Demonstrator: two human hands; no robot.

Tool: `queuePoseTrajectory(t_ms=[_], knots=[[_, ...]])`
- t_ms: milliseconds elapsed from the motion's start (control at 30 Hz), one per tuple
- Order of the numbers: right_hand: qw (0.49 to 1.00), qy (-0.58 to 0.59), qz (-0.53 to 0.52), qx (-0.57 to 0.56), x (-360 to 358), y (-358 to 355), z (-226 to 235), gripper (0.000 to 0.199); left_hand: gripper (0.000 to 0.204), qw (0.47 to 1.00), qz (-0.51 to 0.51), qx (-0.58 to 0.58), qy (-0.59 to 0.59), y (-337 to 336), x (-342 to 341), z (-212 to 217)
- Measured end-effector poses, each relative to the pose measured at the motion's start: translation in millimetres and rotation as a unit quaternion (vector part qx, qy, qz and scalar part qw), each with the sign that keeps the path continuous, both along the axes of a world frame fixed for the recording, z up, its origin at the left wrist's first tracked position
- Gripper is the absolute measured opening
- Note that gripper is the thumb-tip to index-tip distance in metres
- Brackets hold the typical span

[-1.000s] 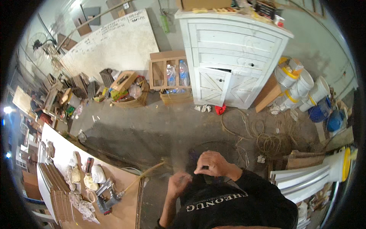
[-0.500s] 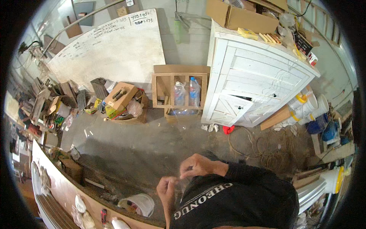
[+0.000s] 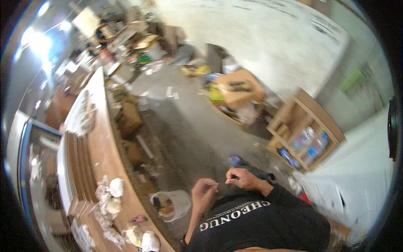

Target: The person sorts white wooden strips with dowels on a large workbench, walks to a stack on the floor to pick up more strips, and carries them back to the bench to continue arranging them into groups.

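Note:
Both hands are in front of my black shirt, a short gap between them. My left hand is closed, thumb and fingers drawn together; a small pale spot shows at its fingertips, too blurred to name. To its right, my right hand is curled closed with the thumb against the fingers. Whatever it may hold is hidden. Below the left hand, a white bucket with rubbish in it stands on the floor.
To the left runs a long wooden workbench with stacked panels, white cloths and a red-and-black tool. Cardboard boxes, a wooden frame with bottles, and a white cabinet stand beyond and to the right.
My view has swung left, bringing the workbench farther into sight and moving the cabinet toward the right edge. My hands, close together before, are now farther apart.

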State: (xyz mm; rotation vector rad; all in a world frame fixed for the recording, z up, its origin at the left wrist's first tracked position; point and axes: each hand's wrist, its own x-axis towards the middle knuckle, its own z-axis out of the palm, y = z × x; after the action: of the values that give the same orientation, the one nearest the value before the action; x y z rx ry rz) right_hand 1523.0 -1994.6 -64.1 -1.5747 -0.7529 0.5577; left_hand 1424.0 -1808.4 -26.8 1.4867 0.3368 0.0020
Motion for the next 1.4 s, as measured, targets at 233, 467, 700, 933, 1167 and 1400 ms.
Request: queuePoseTrajectory(t_ms=[233,467,700,933,1167,1400], knots=[[0.981,-0.097,0.165,-0.025,183.6,145.1,35.5,0.026,0.013,0.977,0.206,0.056,0.005,116.8,76.3,15.7],[0.945,-0.091,0.314,0.003,271.0,318.7,33.2,0.024,0.019,0.92,0.39,-0.013,0.038,212.8,122.6,-32.4],[0.893,-0.104,0.432,-0.075,300.0,504.0,31.2,0.023,0.014,0.928,0.369,0.055,0.002,394.3,220.1,-44.6],[0.928,-0.037,0.371,0.006,375.1,654.3,39.1,0.016,0.012,0.886,0.422,0.193,-0.02,567.8,260.5,23.0],[0.911,0.067,0.407,0.009,402.0,801.3,13.7,0.015,0.015,0.749,0.634,0.168,0.088,628.5,209.4,-27.9],[0.819,-0.04,0.57,0.059,389.0,1056.1,76.2,0.011,0.014,0.605,0.743,0.209,0.195,663.1,222.7,-34.8]])
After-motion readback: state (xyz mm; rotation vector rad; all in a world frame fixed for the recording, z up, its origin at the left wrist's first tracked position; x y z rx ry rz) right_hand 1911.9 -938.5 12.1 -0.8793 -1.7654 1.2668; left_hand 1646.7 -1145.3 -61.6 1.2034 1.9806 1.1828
